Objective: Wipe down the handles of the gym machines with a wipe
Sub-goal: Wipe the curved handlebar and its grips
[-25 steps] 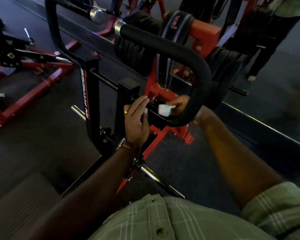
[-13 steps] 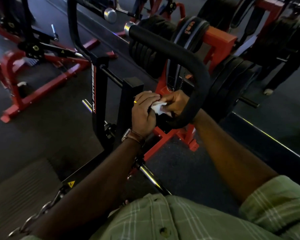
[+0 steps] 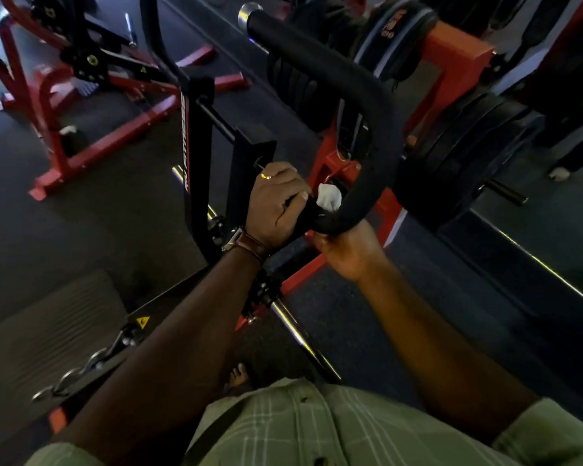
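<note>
Head view: wipe (image 3: 329, 196) half-hidden behind handle (image 3: 357, 105).

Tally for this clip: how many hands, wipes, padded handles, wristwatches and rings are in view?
Hands: 2, left hand and right hand
White wipe: 1
Padded black handle: 1
Wristwatch: 1
Ring: 1
Total: 6

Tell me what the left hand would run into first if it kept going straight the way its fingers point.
Probably the white wipe. The left hand grips the low end of the black padded handle, fingers pointing right, and the wipe sits just past its fingertips against the handle's bend. Depth is unclear, so it may already touch.
</note>
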Available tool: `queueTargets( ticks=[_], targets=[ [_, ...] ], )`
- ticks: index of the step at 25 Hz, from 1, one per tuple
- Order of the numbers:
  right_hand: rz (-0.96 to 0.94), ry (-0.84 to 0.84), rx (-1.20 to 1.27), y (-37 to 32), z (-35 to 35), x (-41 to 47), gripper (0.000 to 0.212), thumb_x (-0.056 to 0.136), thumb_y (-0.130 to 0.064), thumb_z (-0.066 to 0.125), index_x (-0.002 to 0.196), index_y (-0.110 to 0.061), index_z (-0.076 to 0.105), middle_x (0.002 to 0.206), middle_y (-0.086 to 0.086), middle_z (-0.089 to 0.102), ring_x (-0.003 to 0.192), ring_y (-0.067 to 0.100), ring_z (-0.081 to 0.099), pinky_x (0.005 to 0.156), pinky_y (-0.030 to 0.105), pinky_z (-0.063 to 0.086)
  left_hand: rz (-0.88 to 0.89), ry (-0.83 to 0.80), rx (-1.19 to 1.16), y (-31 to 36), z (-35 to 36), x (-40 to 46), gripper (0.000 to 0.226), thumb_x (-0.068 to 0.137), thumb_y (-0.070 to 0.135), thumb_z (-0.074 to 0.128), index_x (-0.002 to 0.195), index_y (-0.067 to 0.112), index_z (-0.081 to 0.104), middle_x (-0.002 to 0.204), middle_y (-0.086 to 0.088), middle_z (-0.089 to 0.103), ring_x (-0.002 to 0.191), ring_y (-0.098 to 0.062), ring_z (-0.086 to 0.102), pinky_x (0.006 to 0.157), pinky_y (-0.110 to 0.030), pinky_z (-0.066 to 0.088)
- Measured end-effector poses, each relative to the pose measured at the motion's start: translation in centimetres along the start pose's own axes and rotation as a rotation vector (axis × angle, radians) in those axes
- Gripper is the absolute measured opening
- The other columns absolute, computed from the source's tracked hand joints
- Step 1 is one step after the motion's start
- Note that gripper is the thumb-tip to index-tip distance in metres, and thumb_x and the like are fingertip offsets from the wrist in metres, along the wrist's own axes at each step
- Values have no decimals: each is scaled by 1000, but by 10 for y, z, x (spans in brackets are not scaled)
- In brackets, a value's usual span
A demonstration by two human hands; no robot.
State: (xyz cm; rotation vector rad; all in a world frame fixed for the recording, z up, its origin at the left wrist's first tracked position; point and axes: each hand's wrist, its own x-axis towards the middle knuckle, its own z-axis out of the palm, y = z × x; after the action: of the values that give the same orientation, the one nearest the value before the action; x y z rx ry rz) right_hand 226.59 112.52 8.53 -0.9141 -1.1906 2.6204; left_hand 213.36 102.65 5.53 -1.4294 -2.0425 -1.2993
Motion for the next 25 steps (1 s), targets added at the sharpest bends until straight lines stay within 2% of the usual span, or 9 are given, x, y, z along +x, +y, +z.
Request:
queueTargets(
  ticks=[2, 4, 6, 9, 13, 16, 19, 22, 25],
  targets=[
    [-72, 42, -18, 2, -11, -6, 28, 95, 13, 37, 99, -7, 58, 81, 6, 53, 64, 6, 57, 62, 16, 43, 6, 17, 36, 3, 1, -1, 26, 90, 11, 48, 72, 5, 66, 74, -4, 63, 75, -24, 54, 79, -45, 42],
    [-74, 73, 201, 1, -17, -20, 38, 89, 18, 29, 90, -7, 58, 73, 4, 55, 54, 6, 52, 57, 15, 41, 4, 25, 112, 5, 5, -2, 25, 89, 12, 49, 71, 5, 65, 72, -4, 63, 75, -26, 56, 79, -41, 43],
    [-171, 112, 323, 6, -19, -30, 41, 90, 16, 31, 91, -12, 62, 68, 1, 61, 54, 6, 50, 55, 16, 40, -5, 40, 203, 5, 7, -1, 25, 88, 16, 49, 68, 8, 63, 71, -3, 62, 76, -25, 57, 81, -36, 40],
    [-414, 352, 305, 30, 11, -28, 35, 100, 7, 40, 99, -14, 67, 71, -1, 63, 59, 7, 49, 53, 17, 39, 104, -14, 288, -2, 4, 3, 26, 88, 19, 50, 67, 11, 63, 70, -1, 62, 72, -22, 56, 82, -37, 40],
    [-585, 640, 314, 61, 44, -16, 22, 102, 2, 47, 111, -8, 64, 75, -2, 65, 63, 9, 57, 54, 24, 46, 286, -98, 270, -20, -8, 12, 30, 95, 21, 49, 70, 12, 64, 69, 0, 62, 67, -21, 56, 82, -37, 43],
    [-940, 913, 37, 71, 56, -18, 4, 98, -2, 57, 97, -6, 57, 74, -2, 60, 65, 10, 55, 58, 26, 45, 353, -118, 225, -27, -8, 15, 32, 96, 21, 49, 69, 13, 63, 66, 1, 62, 64, -21, 56, 80, -37, 43],
    [-1262, 1205, -482, 68, 56, -19, 18, 93, 2, 56, 95, -15, 52, 78, -3, 52, 65, 4, 46, 63, 12, 38, 394, -122, 196, -34, -6, 17, 33, 97, 21, 49, 68, 13, 63, 65, 1, 62, 63, -22, 57, 78, -38, 42],
    [-1355, 1210, -880, 80, 37, -14, 8, 96, -11, 51, 102, -15, 51, 83, 7, 57, 70, 12, 51, 65, 18, 43, 385, -134, 155, -35, -6, 16, 34, 97, 22, 47, 67, 13, 61, 63, 1, 60, 61, -22, 55, 78, -38, 42],
    [-1295, 1143, -1180, 105, 33, -6, 20, 101, -23, 50, 119, -18, 54, 95, 12, 70, 67, 21, 64, 59, 32, 54, 382, -131, 146, -34, -5, 14, 35, 98, 24, 45, 68, 14, 61, 66, 1, 61, 63, -22, 56, 79, -39, 42]
  ],
)
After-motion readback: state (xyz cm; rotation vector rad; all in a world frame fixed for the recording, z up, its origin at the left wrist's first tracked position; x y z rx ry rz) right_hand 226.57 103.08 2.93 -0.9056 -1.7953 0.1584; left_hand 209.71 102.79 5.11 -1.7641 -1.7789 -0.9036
